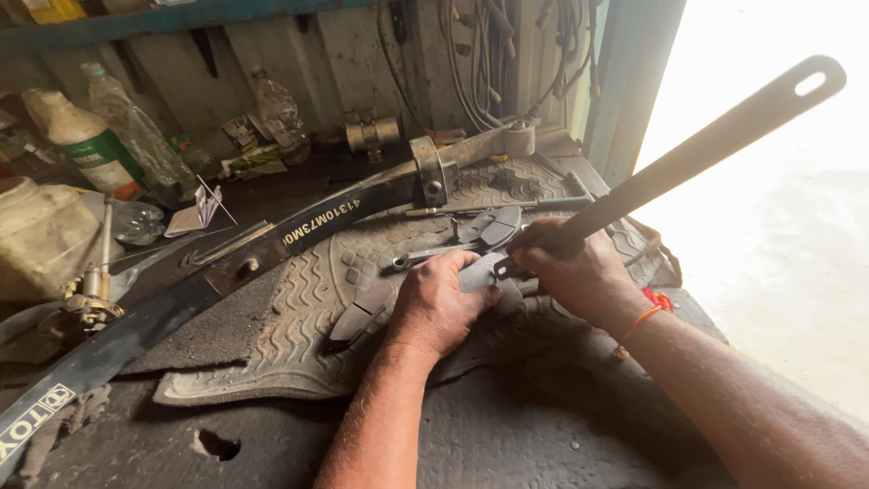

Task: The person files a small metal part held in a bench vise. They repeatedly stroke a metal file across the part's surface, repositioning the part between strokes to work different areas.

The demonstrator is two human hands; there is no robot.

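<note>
1. My left hand (441,303) lies palm down on a flat grey metal plate (484,270), fingers curled over its near edge and pressing it onto the rubber mat (299,299).
2. My right hand (568,267) is wrapped tight around the lower end of a long metal bar (697,149), which slants up and away to the right of that hand, ending in a slotted tip.
3. The bar's lower end meets the plate just between my 2 hands; the exact contact is hidden by my fingers.
4. A dark curved pad (362,315) lies just left of my left hand, touching the mat.
5. A second curved pad (493,226) sits just beyond my left hand's knuckles, with a wrench (425,255) beside it.
6. A long black leaf spring (226,272) runs across the bench well left of both hands, its far end clamped in a bracket (430,172).
7. Plastic bottles (90,136) stand far to the left, against the back wall.
8. An orange thread (638,319) circles my right wrist.
</note>
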